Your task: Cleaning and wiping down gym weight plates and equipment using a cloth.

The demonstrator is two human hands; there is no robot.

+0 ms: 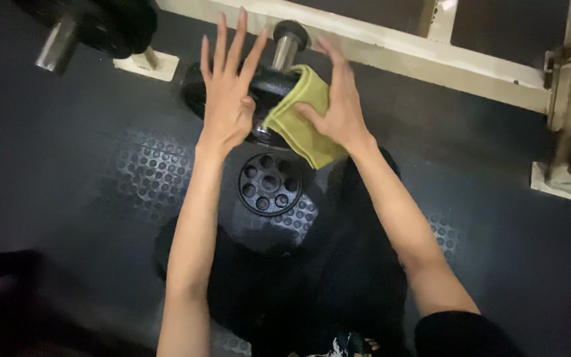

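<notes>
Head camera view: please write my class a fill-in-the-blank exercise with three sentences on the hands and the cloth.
1. The right hand presses a ____ cloth against the black weight plate.
2. The left hand has its fingers ____.
3. The floor mat has a pattern of raised ____.

Missing words: yellow; spread; dots

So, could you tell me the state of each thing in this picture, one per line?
left hand: open, fingers spread, resting against the weight plate
right hand: pressing the yellow cloth on the plate
yellow cloth: folded, draped over the plate
weight plate: upright on its metal peg
second plate: round, ring of holes, lower down
</notes>
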